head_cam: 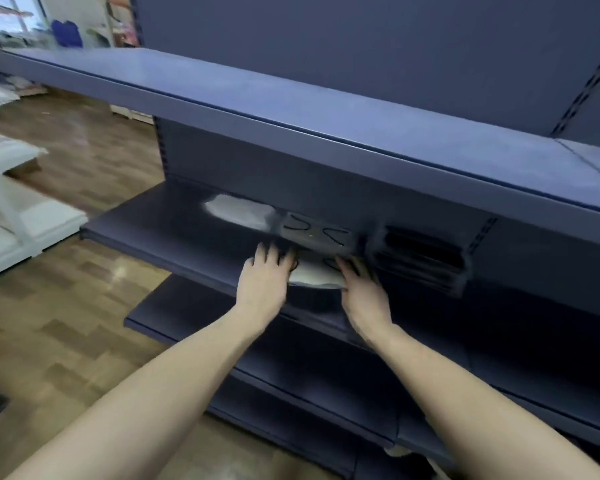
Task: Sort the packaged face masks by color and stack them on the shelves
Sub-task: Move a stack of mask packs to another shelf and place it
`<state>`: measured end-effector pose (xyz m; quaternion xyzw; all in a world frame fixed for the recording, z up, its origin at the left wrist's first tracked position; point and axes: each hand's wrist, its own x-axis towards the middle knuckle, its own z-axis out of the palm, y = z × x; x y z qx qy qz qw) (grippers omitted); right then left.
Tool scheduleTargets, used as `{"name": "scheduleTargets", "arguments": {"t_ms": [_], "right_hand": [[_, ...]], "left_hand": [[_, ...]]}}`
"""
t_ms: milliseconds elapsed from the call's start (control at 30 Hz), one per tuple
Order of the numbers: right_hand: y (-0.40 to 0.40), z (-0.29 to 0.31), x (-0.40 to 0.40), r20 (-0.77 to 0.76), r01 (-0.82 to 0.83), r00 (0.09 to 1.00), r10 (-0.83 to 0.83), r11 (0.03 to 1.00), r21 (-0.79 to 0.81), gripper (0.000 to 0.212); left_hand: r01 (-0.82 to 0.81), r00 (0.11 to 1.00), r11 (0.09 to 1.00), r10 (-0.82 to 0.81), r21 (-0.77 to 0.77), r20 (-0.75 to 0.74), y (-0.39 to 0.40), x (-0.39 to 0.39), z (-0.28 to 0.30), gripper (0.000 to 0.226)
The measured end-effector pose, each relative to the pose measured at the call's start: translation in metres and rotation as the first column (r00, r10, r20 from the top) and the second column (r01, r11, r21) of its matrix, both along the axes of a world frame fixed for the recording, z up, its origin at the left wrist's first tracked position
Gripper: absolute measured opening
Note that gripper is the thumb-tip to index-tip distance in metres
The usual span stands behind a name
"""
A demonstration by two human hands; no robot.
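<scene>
On the dark blue middle shelf (160,233) lie packaged face masks in separate groups. A white pack (239,211) lies at the back left. A grey pack (317,233) with black ear loops sits in the middle. A stack of black packs (423,258) stands at the right. In front of the grey pack a pale grey-white pack (314,273) lies near the shelf's front edge. My left hand (265,275) holds its left end and my right hand (362,287) holds its right end, fingers curled onto it. The image is blurred.
The upper blue shelf (291,109) overhangs the masks closely. Lower shelves (309,386) jut out below my arms. White shelving (11,216) stands at the left on the wooden floor (66,323). A slotted upright (482,233) runs behind the black stack.
</scene>
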<state>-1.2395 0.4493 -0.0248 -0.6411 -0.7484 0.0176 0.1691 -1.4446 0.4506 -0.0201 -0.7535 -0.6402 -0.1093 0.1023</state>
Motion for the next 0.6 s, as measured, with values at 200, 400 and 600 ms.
{"name": "scheduleTargets", "arguments": {"t_ms": [200, 400, 600], "right_hand": [[0.048, -0.019, -0.004, -0.034, 0.059, 0.998, -0.058, 0.997, 0.043, 0.063], [0.105, -0.016, -0.013, -0.095, 0.103, 0.992, -0.086, 0.976, 0.19, 0.073], [0.147, -0.018, -0.015, -0.092, 0.106, 0.991, -0.096, 0.989, 0.104, 0.074]], "left_hand": [[-0.08, 0.997, 0.994, 0.08, -0.072, 0.003, 0.059, 0.003, -0.012, 0.068], [0.008, 0.989, 1.0, -0.005, -0.017, 0.149, 0.142, -0.006, -0.013, 0.067], [0.167, 0.945, 0.985, -0.169, 0.033, 0.279, 0.203, -0.016, -0.015, 0.069]]}}
